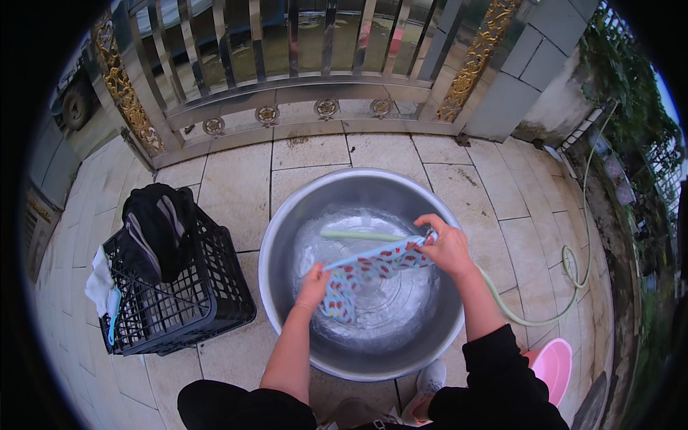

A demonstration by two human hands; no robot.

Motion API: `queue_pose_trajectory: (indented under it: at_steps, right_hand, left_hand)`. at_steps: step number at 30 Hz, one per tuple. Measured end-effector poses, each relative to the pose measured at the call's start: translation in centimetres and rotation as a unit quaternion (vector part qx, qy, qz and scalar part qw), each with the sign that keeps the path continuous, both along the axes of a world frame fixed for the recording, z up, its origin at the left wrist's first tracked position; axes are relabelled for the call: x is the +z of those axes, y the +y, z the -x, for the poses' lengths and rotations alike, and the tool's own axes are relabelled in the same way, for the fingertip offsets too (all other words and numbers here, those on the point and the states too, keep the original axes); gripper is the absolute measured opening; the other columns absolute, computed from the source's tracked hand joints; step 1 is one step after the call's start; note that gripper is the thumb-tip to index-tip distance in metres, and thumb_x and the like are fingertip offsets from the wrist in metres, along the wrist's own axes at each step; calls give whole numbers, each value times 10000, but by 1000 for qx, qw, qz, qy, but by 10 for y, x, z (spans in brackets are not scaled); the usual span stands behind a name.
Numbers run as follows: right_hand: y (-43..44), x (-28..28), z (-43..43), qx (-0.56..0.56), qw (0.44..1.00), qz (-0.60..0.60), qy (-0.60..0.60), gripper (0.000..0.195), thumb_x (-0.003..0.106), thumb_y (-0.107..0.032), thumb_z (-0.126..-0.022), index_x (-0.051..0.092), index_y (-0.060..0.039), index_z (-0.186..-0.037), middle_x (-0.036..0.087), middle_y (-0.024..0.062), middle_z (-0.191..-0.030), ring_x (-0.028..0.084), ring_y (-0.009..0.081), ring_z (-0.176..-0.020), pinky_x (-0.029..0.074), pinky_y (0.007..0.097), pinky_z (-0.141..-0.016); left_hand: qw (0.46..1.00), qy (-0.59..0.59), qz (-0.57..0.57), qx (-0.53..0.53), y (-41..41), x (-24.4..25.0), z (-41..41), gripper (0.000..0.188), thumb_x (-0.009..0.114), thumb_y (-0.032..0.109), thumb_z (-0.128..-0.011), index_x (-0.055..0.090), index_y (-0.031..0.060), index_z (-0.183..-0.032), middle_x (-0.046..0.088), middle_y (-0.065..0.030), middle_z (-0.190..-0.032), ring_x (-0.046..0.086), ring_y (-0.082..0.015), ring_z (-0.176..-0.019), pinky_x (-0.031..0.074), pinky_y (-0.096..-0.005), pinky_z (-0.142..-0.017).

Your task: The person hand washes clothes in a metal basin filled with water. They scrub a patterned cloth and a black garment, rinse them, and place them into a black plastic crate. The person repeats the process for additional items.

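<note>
Stretched between my two hands is a light blue printed cloth (371, 264) with red figures on it. My left hand (313, 287) pinches one end, and my right hand (445, 244) grips the other end higher up. Below the cloth stands a large round metal basin (290, 328), with what looks like shallow clear water (387, 317) in its bottom. A pale green hose (360, 235) reaches into the basin behind the cloth. Where the hose crosses the basin's right rim is hidden by my right hand and forearm.
A black plastic crate (177, 317) stands on the left, bearing a black bag or garment (156, 231), a white cloth (99, 282) and a blue-handled brush (114, 317). A pink bucket (553, 371) sits at lower right. A metal gate (301, 99) closes off the far side of the tiled floor (312, 150).
</note>
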State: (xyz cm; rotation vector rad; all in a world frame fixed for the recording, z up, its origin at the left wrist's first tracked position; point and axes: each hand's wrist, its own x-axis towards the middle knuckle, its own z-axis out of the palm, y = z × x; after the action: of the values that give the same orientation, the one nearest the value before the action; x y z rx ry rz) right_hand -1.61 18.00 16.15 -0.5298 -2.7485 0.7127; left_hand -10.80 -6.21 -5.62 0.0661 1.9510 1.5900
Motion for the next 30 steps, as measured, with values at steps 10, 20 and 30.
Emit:
queue_pose_trajectory:
  at_steps: [10,20,30]
  right_hand:
    - [43,-52,-41,212,959,-186,27,157,712,-169,-561,584,-162,-651,535,35,-652,561,236,-674,438,351,-613]
    - [56,-243,-103,184,924,45,-332,619,662,-536,-633,532,-185,-1126,560,134,-1023,493,310,-1018,404,399,-850]
    - [-49,-274,-90,-10,955,32,-294,498,696,-316,-685,489,-108,-1087,534,219,-1028,541,379,-901,457,451,-740]
  left_hand:
    - [863,500,72,3,-23,109,31,133,563,122,-783,634,122,-896,594,-82,-740,567,-276,-749,389,-420,-850]
    - [736,126,463,-478,-29,-3,-27,415,630,268,-679,586,180,-1083,537,-82,-1173,508,-250,-1091,344,-444,-948]
    - [854,78,365,-363,-1,-39,-58,479,520,440,-792,567,61,-1082,562,-165,-1101,577,-305,-931,445,-509,-777]
